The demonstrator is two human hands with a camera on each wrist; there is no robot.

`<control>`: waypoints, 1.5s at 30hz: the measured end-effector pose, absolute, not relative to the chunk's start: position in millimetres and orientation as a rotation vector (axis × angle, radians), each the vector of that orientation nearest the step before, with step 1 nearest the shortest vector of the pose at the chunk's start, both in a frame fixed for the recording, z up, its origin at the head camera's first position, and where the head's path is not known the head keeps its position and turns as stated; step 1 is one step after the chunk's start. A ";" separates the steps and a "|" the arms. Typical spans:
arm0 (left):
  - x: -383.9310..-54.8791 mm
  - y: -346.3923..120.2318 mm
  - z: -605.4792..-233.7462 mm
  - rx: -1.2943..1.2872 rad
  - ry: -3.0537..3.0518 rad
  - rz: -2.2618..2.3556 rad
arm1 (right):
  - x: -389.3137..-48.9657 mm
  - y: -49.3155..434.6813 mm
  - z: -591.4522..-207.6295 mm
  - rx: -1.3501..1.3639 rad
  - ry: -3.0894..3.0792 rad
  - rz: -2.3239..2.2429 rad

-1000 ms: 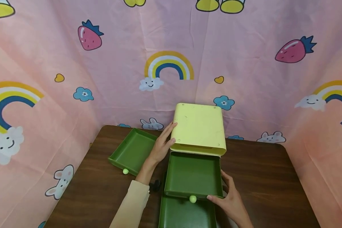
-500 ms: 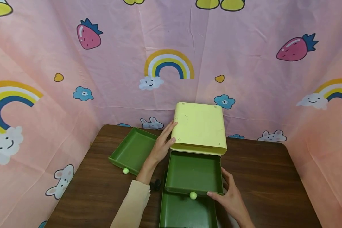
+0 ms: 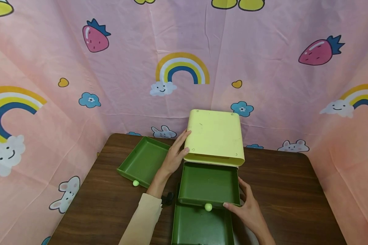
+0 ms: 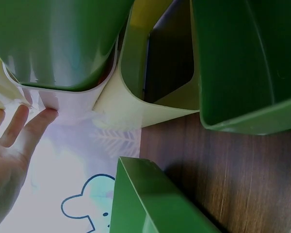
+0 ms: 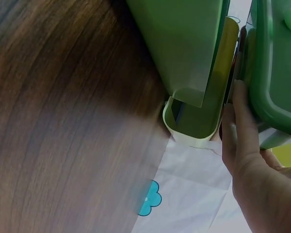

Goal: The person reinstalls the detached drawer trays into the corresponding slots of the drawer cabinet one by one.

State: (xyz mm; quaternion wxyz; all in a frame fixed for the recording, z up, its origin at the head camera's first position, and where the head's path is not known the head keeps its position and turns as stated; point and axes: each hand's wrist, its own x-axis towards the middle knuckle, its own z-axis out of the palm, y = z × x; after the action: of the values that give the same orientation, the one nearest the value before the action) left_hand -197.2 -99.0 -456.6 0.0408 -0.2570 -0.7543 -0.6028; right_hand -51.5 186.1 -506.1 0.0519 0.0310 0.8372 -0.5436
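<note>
A pale yellow drawer cabinet (image 3: pixel 214 134) stands at the back of the table, its front toward me. A green drawer (image 3: pixel 210 183) with a round light-green knob (image 3: pixel 208 207) sticks out of its middle level. My right hand (image 3: pixel 249 209) grips this drawer at the front right corner, thumb on the front and fingers along the side and underneath. My left hand (image 3: pixel 171 160) rests on the cabinet's left side, fingers fairly straight. Below is another green drawer (image 3: pixel 202 224), pulled far out. In the left wrist view, the left fingertips touch a pale rim (image 4: pixel 72 99) around a drawer.
A separate green drawer (image 3: pixel 144 158) lies on the dark wooden table (image 3: pixel 282 197) left of the cabinet, partly behind my left forearm. Printed pink cloth (image 3: pixel 122 68) hangs close behind the table and at both sides. The top cabinet level has an open front (image 3: pixel 213 160).
The held drawer has slid slightly away from me into the cabinet, my right hand moving along with it. My left hand stays against the cabinet's side.
</note>
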 end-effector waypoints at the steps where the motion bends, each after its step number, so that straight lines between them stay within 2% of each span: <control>1: -197.3 -99.1 -456.7 -0.787 -2.311 -1.846 | -51.6 186.3 -506.2 0.095 2.549 -1.649; 45: -196.7 -98.8 -455.9 -0.771 -2.336 -1.852 | -58.6 182.6 -510.9 0.131 2.540 -1.685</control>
State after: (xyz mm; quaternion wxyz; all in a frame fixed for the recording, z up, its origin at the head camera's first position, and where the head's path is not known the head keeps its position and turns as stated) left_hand -196.7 -98.8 -455.9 0.0311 -0.2503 -0.7583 -0.6011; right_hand -58.6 182.6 -510.9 0.0451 0.0430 0.8317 -0.5518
